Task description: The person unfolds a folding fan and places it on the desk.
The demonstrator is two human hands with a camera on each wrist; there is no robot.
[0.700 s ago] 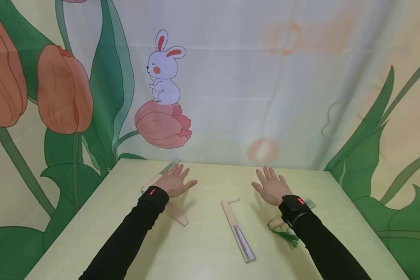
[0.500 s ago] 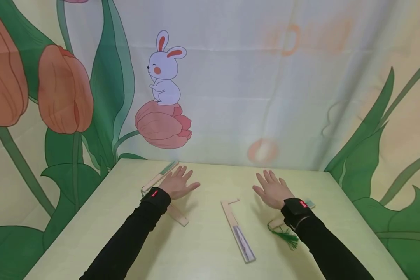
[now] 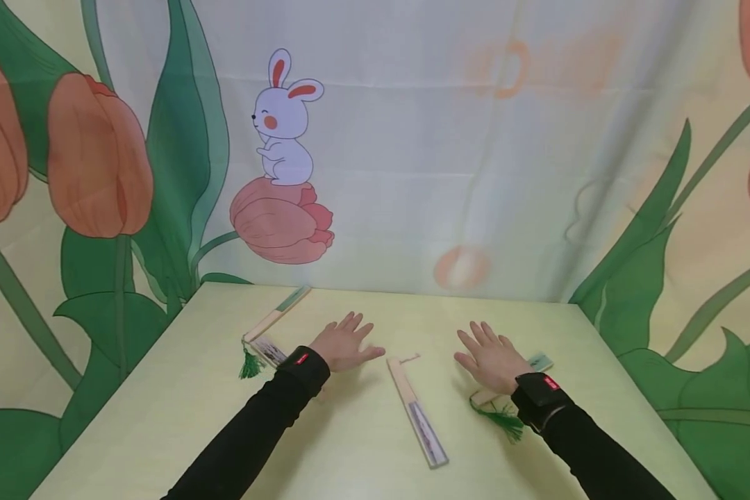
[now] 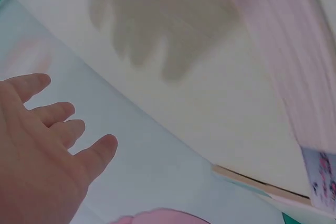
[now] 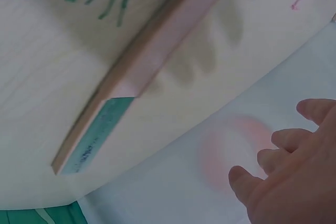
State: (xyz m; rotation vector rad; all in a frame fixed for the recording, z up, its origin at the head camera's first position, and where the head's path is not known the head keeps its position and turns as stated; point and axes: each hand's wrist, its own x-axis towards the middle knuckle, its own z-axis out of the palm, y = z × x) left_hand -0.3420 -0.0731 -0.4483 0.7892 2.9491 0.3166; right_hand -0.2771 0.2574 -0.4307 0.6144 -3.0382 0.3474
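My left hand (image 3: 348, 342) hovers above the table with fingers spread, holding nothing. Beneath its wrist lies a folded fan (image 3: 267, 350) with a floral end, partly hidden by the arm. Behind that, at the far left, is a folded fan (image 3: 278, 314) with a green end; a green tassel (image 3: 251, 364) lies close to both. A folded fan (image 3: 417, 413) with a purplish end lies between the hands. My right hand (image 3: 489, 358), also spread and holding nothing, is over a green-ended folded fan (image 5: 147, 61). Its green tassel (image 3: 505, 422) shows beside the wrist.
The pale table (image 3: 181, 417) ends at a hanging white cloth (image 3: 400, 173) printed with a rabbit and tulips. More printed cloth hangs at both sides. Shadows of the hands fall on the tabletop.
My left hand has moved right and nearer to me, uncovering more of the left fans and the tassel. My right hand has come slightly nearer. The head view has turned a little right.
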